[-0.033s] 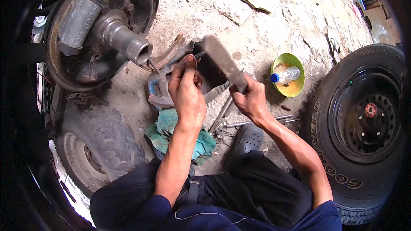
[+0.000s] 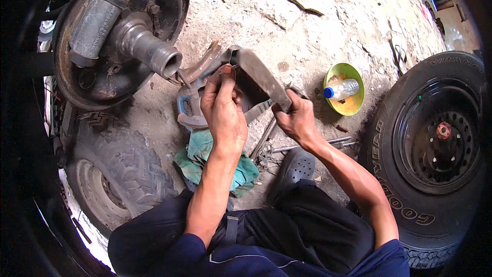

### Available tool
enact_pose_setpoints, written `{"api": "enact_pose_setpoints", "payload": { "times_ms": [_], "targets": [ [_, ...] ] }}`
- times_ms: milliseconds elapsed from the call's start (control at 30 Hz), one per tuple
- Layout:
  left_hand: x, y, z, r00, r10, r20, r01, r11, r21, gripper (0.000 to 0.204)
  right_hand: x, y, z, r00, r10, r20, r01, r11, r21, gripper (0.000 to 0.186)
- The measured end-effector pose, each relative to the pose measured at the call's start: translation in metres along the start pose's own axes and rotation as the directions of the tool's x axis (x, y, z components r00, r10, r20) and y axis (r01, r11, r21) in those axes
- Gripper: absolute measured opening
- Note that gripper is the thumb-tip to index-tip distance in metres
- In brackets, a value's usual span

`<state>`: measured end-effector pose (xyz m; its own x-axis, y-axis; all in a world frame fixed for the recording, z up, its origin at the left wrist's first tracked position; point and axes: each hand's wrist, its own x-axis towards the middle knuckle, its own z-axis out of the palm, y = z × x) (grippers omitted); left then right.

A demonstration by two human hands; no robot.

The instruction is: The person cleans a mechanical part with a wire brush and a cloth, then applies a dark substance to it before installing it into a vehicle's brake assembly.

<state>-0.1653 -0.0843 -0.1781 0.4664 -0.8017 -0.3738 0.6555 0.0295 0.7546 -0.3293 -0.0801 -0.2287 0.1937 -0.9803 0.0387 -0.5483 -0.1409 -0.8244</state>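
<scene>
My left hand (image 2: pixel 224 110) is closed, thumb and fingertips pinched together over a dark metal piece with a hollow. What the pinch holds is too small and hidden to make out. My right hand (image 2: pixel 297 118) is wrapped round the near end of a thick, flat grey bar (image 2: pixel 259 74). That bar slants up and left, its slightly blurred far end close to my left fingertips. Left of the fingers lie a rusty curved brake shoe (image 2: pixel 197 69) and a grey-blue metal piece (image 2: pixel 192 119). Beneath my left wrist is a crumpled green cloth (image 2: pixel 200 146).
A wheel hub assembly with a protruding spindle (image 2: pixel 154 54) stands at upper left, above a worn tyre (image 2: pixel 128 159). To the right are a green bowl (image 2: pixel 362 97) holding a plastic bottle (image 2: pixel 346 90), metal rods (image 2: pixel 323 145) and a large wheel (image 2: pixel 389 149).
The grey bar's far end has dropped slightly down and left, nearer my left fingertips, and its broad side shows more. My right hand has shifted a little left; my left hand stays put.
</scene>
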Motion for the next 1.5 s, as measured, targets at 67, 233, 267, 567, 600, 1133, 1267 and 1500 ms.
{"api": "enact_pose_setpoints", "payload": {
  "times_ms": [67, 233, 267, 567, 600, 1133, 1267, 1500],
  "targets": [
    [0.002, 0.001, 0.006, 0.999, 0.051, 0.006, -0.051, 0.999, 0.002, 0.014, -0.005, 0.008, 0.004, 0.997, 0.067, -0.035, -0.067, 0.998, 0.015, 0.017],
    [0.010, -0.004, -0.005, 0.992, 0.119, 0.038, -0.122, 0.990, 0.065, 0.013, 0.004, -0.010, -0.001, 0.997, 0.031, -0.077, -0.030, 0.999, 0.015, 0.016],
    [0.008, -0.003, -0.001, 0.989, 0.148, 0.030, -0.150, 0.987, 0.062, 0.013, 0.006, -0.014, 0.001, 0.997, 0.017, -0.080, -0.016, 1.000, 0.011, 0.016],
    [0.001, 0.006, 0.005, 0.964, 0.191, 0.186, -0.209, 0.975, 0.081, 0.017, 0.000, 0.008, -0.004, 0.975, 0.203, -0.093, -0.175, 0.953, 0.246, 0.025],
    [-0.001, 0.004, 0.006, 0.955, 0.192, 0.224, -0.212, 0.975, 0.069, 0.017, 0.007, 0.004, -0.007, 0.956, 0.292, -0.042, -0.259, 0.900, 0.351, 0.024],
    [-0.019, 0.007, 0.020, 0.919, -0.045, 0.393, -0.016, 0.989, 0.150, 0.019, 0.044, -0.066, -0.046, 0.966, 0.225, 0.127, -0.242, 0.613, 0.753, 0.024],
    [-0.014, 0.009, 0.014, 0.915, -0.089, 0.392, 0.026, 0.986, 0.163, 0.019, 0.043, -0.060, -0.046, 0.982, 0.182, 0.041, -0.166, 0.748, 0.643, 0.020],
    [-0.006, 0.010, 0.010, 0.908, 0.213, 0.361, -0.289, 0.941, 0.173, 0.017, 0.023, -0.026, -0.043, 0.997, -0.071, -0.019, 0.072, 0.996, 0.048, 0.021]
  ]
}}
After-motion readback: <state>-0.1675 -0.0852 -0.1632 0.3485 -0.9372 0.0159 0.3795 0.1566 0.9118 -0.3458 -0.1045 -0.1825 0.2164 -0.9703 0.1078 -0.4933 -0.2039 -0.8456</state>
